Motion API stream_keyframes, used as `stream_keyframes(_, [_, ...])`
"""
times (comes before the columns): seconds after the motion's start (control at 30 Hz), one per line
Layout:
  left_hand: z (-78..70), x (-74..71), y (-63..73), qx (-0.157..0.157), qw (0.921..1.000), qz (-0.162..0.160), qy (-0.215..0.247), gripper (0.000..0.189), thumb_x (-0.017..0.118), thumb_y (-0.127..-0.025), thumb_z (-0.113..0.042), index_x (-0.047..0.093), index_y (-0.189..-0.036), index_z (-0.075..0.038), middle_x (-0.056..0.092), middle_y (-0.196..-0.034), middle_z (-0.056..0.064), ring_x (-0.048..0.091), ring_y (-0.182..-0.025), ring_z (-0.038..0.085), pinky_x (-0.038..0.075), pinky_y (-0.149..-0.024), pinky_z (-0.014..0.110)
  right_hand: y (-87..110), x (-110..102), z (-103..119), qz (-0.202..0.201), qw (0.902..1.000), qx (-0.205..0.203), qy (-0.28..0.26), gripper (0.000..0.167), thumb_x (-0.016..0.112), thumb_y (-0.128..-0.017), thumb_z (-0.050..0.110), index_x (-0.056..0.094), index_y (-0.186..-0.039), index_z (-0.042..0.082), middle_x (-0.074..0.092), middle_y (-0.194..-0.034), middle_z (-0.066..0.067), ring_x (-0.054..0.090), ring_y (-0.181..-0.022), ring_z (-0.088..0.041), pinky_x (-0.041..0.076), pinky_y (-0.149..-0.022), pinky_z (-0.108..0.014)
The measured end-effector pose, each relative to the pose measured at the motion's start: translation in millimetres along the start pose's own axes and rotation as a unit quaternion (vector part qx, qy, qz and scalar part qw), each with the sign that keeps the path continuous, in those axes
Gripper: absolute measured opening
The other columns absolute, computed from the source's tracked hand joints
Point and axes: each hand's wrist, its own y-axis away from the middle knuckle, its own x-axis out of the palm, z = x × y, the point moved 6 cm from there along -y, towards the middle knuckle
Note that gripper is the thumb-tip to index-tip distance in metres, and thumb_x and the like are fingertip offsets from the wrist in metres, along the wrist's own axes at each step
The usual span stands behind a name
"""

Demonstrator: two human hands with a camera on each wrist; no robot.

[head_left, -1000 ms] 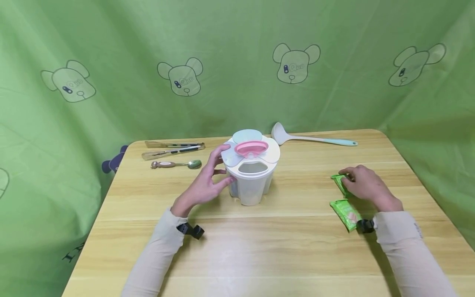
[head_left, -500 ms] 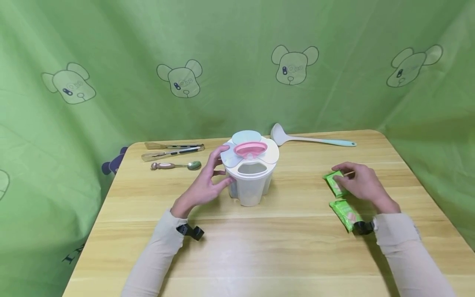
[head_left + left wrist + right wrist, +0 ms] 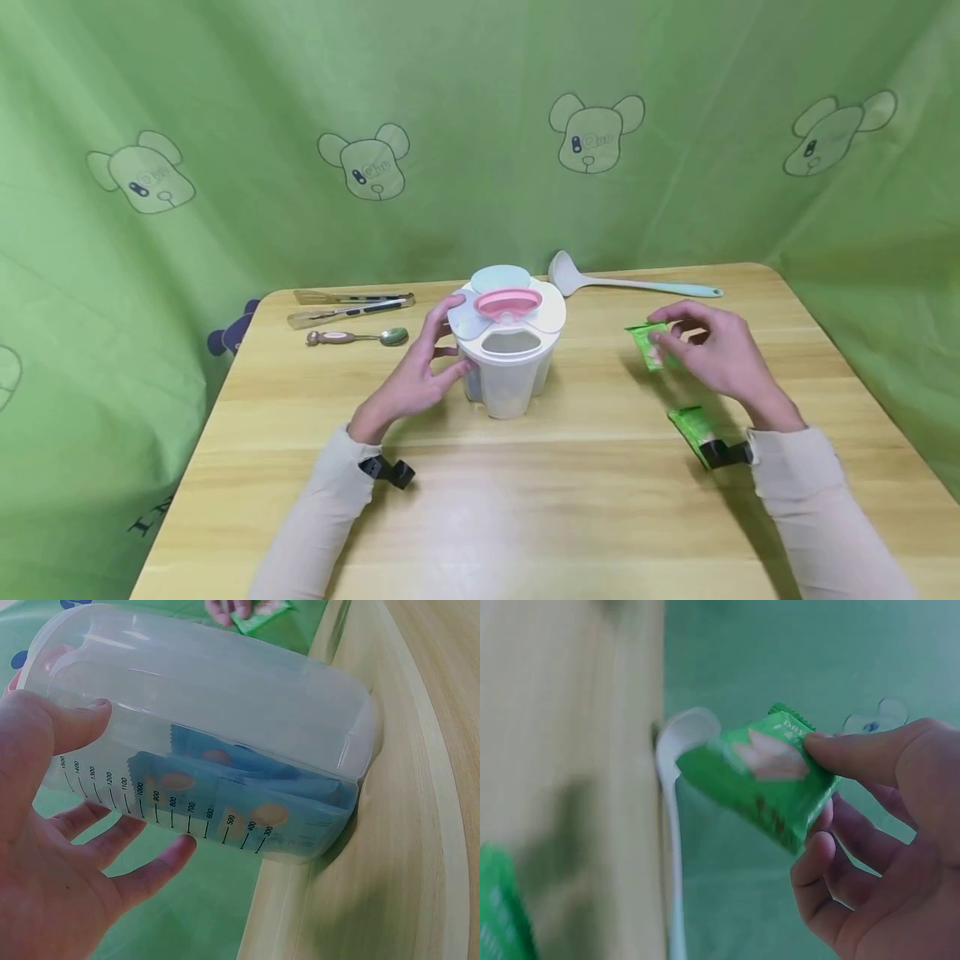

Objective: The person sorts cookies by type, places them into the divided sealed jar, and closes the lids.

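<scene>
A translucent food storage canister (image 3: 506, 387) with a white lid stands upright at mid-table. Its pink flap (image 3: 508, 302) is raised, baring an opening at the lid's front. In the left wrist view, blue snack packets (image 3: 247, 810) show through the canister's scaled wall. My left hand (image 3: 412, 375) holds the canister's left side, thumb in front and fingers spread behind. Off to the right, my right hand (image 3: 720, 350) pinches a green snack packet (image 3: 769, 772) between thumb and fingers, above the tabletop. Another green packet (image 3: 692, 425) lies below that hand, partly covered by the wrist camera.
Tongs (image 3: 348, 310) and a spoon (image 3: 356, 337) lie at the back left of the wooden table (image 3: 465, 517). A ladle (image 3: 637, 283) with a light blue handle lies along the back edge. A green curtain (image 3: 480, 192) hangs behind.
My right hand has lifted one green packet off the table and moved it left, towards the canister. The left hand stays on the canister, which has not moved.
</scene>
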Motion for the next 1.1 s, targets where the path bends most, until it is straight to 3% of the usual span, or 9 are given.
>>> stream_keyframes(0.23, [1.5, 2.4, 1.7, -0.005, 1.0, -0.001, 0.002, 0.098, 0.075, -0.097, 0.002, 0.02, -0.172, -0.027, 0.029, -0.178, 0.011, 0.052, -0.148, 0.041, 0.056, -0.117, 0.054, -1.0, 0, 39, -0.032, 0.9978, -0.049, -0.031, 0.019, 0.084, -0.094, 0.004, 0.081, -0.111, 0.012, 0.075, -0.093, -0.003, 0.061, -0.082, -0.001, 0.053, -0.073, -0.006])
stream_keyframes(0.33, [1.7, 0.2, 2.2, -0.002, 1.0, -0.004, 0.005, 0.098, 0.075, -0.096, 0.003, 0.019, -0.172, -0.025, 0.028, -0.178, 0.013, 0.051, -0.148, 0.043, 0.056, -0.117, 0.056, -3.1, -2, 64, -0.046, 0.9953, -0.065, -0.055, 0.021, 0.085, -0.093, 0.001, 0.081, -0.111, 0.011, 0.076, -0.093, 0.005, 0.062, -0.08, -0.002, 0.055, -0.074, -0.007])
stream_keyframes(0.47, [1.7, -1.1, 2.0, 0.002, 1.0, -0.006, 0.004, 0.098, 0.075, -0.096, 0.003, 0.019, -0.172, -0.024, 0.028, -0.178, 0.014, 0.052, -0.148, 0.043, 0.056, -0.117, 0.057, -2.0, -6, 94, -0.065, 0.9869, -0.111, -0.097, 0.024, 0.083, -0.091, -0.006, 0.08, -0.112, 0.005, 0.074, -0.096, 0.017, 0.064, -0.08, -0.003, 0.056, -0.076, -0.008])
stream_keyframes(0.6, [0.6, -0.7, 1.5, 0.004, 1.0, -0.006, 0.003, 0.098, 0.075, -0.096, 0.004, 0.02, -0.172, -0.025, 0.029, -0.178, 0.014, 0.052, -0.147, 0.043, 0.056, -0.116, 0.056, 1.6, -8, 117, -0.084, 0.9743, -0.161, -0.134, 0.028, 0.081, -0.087, -0.014, 0.078, -0.111, -0.001, 0.075, -0.103, 0.02, 0.067, -0.083, -0.002, 0.057, -0.076, -0.01])
stream_keyframes(0.77, [-0.1, -0.2, 1.5, 0.003, 1.0, -0.006, 0.003, 0.098, 0.075, -0.096, 0.004, 0.019, -0.172, -0.024, 0.029, -0.177, 0.015, 0.053, -0.146, 0.044, 0.057, -0.116, 0.055, 3.3, -5, 136, -0.087, 0.9635, -0.189, -0.169, 0.029, 0.078, -0.084, -0.019, 0.076, -0.11, -0.006, 0.076, -0.108, 0.016, 0.07, -0.088, -0.002, 0.058, -0.076, -0.011])
stream_keyframes(1.1, [0.8, -0.1, -0.6, 0.01, 0.9999, -0.008, 0.005, 0.097, 0.074, -0.096, 0.005, 0.02, -0.171, -0.023, 0.029, -0.178, 0.015, 0.052, -0.148, 0.043, 0.057, -0.116, 0.052, 0.1, -2, 158, -0.086, 0.9573, -0.201, -0.189, 0.026, 0.078, -0.084, -0.018, 0.076, -0.108, -0.007, 0.077, -0.105, 0.013, 0.07, -0.082, -0.005, 0.059, -0.076, -0.014])
